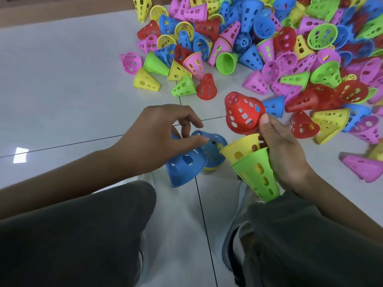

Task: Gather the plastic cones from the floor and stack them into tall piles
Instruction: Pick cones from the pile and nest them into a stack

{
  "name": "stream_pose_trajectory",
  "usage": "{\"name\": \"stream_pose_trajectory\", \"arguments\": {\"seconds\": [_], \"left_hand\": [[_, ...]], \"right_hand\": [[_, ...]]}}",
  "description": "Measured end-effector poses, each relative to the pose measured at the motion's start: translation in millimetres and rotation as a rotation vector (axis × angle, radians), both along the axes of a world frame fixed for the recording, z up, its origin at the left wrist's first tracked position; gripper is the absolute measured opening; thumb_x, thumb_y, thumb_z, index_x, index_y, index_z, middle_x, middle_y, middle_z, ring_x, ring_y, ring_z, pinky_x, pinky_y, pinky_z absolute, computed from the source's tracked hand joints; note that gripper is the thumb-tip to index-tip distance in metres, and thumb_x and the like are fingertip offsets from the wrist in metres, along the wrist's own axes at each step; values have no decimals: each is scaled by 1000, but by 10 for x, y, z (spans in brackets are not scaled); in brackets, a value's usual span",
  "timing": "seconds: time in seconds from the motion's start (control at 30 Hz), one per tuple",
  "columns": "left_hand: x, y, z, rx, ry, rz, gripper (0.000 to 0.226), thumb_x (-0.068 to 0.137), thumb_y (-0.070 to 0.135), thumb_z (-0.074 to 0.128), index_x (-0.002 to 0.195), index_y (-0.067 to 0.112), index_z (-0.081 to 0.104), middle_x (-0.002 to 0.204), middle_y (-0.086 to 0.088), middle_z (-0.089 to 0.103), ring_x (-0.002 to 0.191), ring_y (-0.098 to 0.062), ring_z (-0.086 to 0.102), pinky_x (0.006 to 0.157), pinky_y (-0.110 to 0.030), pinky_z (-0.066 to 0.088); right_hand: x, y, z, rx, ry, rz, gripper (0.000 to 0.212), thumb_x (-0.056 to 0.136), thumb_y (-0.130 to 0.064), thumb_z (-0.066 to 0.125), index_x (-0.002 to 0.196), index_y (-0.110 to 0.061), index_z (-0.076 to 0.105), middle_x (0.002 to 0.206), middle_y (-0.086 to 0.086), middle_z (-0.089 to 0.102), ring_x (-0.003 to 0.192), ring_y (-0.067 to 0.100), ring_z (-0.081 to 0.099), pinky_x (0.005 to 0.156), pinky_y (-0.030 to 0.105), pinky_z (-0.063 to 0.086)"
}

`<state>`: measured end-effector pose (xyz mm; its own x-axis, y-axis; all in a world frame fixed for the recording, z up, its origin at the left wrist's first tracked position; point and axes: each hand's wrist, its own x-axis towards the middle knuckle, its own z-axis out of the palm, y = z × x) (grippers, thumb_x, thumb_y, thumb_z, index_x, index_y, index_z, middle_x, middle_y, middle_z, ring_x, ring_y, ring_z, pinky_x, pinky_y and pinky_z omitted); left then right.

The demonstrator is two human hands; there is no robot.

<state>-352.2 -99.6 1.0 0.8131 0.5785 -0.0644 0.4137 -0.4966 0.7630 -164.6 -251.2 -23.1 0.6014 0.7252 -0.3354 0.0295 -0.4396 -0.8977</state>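
Frame centre: your right hand (286,154) grips nested green cone (257,175) and yellow cone (241,149), narrow ends up-left, red cone (243,112) pinched above. Your left hand (157,137), fingers loosely spread, touches blue cone (184,166) on stack (209,152).

Indoor room, exact type I can't pin down. I see a glossy pale-grey tiled floor (62,79) with thin dark grout lines and a bright window or light reflection on it. A strip of brown wooden skirting or furniture base (62,9) runs along the top-left edge. A big heap of perforated plastic cones in pink, blue, yellow, green and red (269,48) sits straight on the floor, so possibly a playroom or activity space.
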Motion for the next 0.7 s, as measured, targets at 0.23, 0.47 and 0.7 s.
{"name": "stream_pose_trajectory", "arguments": {"seconds": [0.23, 0.47, 0.7], "left_hand": [[76, 10, -40, -69, -90, 135, 23, 84, 42, 77, 99, 25, 73, 80, 7, 63, 64, -9, 64, 73, -31, 57], [346, 50, -39, 190, -162, 71, 29, 88, 43, 75, 104, 20, 69, 81, 9, 63, 71, -8, 65, 67, -24, 51], [479, 10, -255, 295, -99, -80, 39, 91, 49, 69, 113, 17, 65, 92, 8, 60, 74, -9, 59, 70, -35, 51]], "right_hand": [[32, -15, 61, -9, 1, -79, 34, 108, -34, 37, 82, -31, 58, 69, -24, 59, 55, -20, 56, 53, -3, 37], [13, -41, 95, -53, -54, -88, 34, 109, -32, 32, 85, -32, 56, 77, -22, 54, 55, -26, 51, 53, -5, 33], [44, -97, -15, -139, -101, -65, 40, 111, -29, 25, 97, -17, 60, 84, -11, 58, 60, -12, 57, 53, -3, 33]]}}
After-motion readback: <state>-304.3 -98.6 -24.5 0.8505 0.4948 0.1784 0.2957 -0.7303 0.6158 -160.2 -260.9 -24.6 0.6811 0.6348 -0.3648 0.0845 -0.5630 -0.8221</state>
